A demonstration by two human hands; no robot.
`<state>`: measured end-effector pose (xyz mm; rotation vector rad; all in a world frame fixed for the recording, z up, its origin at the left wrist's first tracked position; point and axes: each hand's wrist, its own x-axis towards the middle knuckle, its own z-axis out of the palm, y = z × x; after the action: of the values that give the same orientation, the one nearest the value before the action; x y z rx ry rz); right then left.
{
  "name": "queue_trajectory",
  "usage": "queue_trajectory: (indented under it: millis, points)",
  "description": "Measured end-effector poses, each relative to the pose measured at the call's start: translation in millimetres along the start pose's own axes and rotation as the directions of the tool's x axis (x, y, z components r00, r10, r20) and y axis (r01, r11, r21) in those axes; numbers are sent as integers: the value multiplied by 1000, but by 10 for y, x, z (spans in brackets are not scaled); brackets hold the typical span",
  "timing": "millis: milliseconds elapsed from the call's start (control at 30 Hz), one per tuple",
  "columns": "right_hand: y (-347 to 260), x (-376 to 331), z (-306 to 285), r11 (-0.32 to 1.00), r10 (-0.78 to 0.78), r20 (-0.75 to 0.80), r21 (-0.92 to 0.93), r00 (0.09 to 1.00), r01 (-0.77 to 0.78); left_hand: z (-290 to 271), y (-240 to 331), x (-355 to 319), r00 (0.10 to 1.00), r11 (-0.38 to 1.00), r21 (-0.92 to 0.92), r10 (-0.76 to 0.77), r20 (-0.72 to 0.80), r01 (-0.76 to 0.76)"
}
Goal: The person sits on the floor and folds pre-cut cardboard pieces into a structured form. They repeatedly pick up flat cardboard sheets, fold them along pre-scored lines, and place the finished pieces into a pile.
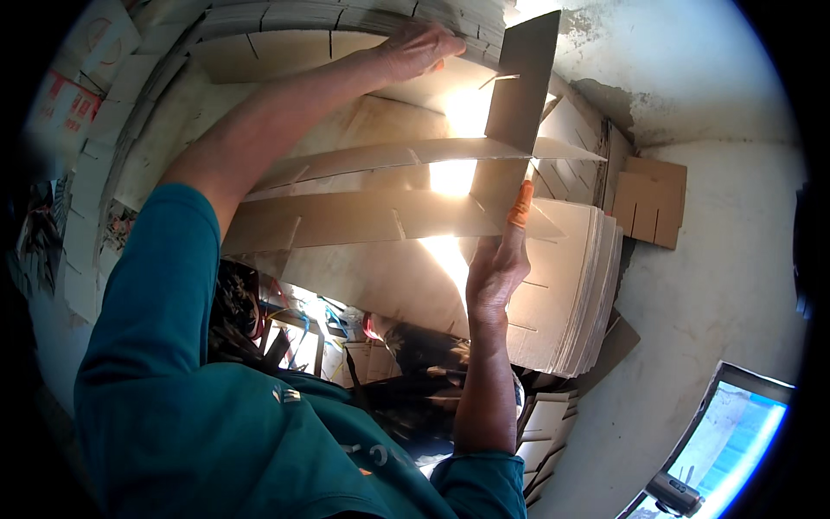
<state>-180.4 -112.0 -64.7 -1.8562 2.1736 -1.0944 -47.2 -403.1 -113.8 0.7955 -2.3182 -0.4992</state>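
My left hand (422, 50) reaches across to the far side, its fingers closed at the upper edge of a long slotted cardboard strip (346, 48). Nearer to me, my right hand (500, 268) grips the lower part of an upright cardboard crosspiece (523, 82), one finger with an orange covering stretched along its edge. Two more long slotted strips, a middle strip (346, 162) and a near strip (337, 221), run leftward from the crosspiece and meet it at its slots. An open slot shows in the crosspiece's upper part. My right palm's inner side is hidden.
A stack of slotted cardboard sheets (558, 285) stands right of my right hand. More cardboard piles (285, 19) line the back and left. A brown cardboard piece (650, 203) leans on the right wall. Below the board (372, 281) lie cables and dark cloth.
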Motion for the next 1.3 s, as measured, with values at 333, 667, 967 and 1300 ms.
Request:
queue_trajectory:
  millis: [333,667,967,1300]
  points:
    - [49,-42,0,996,51,56,69,997,-55,-202,455,-61,992,989,87,127,-26,-124]
    - [6,-80,-101,999,42,112,-26,993,-40,-328,613,-142,992,996,-7,90,-91,-91]
    - [-207,-317,-392,986,53,150,-164,987,-28,-618,973,-458,996,976,-200,84,-40,-90]
    - [325,-502,-82,988,-60,314,-116,947,101,-215,617,-924,985,988,-131,-64,163,86]
